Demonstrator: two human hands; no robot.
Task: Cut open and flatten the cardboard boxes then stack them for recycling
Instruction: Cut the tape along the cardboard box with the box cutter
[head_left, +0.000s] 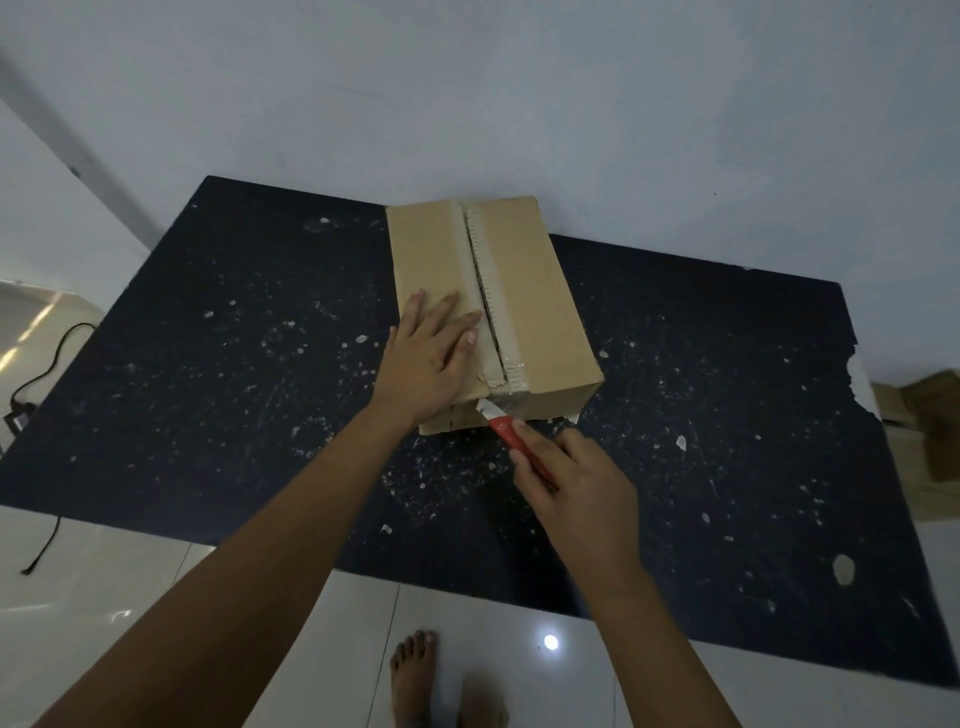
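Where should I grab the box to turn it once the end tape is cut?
Judging by its pose, take the cardboard box by its two long side walls, coming from above. The top is split along the centre seam, so the flaps would likely lift if gripped there.

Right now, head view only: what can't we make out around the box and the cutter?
- Cardboard box: contents hidden by its still mostly closed flaps; far side faces away.
- Cutter: rear of the red handle hidden inside the right hand; blade tip too small to tell whether it is in the tape.
- Box top under the left hand: covered by the palm.
- Brown cardboard at right: cut off by the frame edge.
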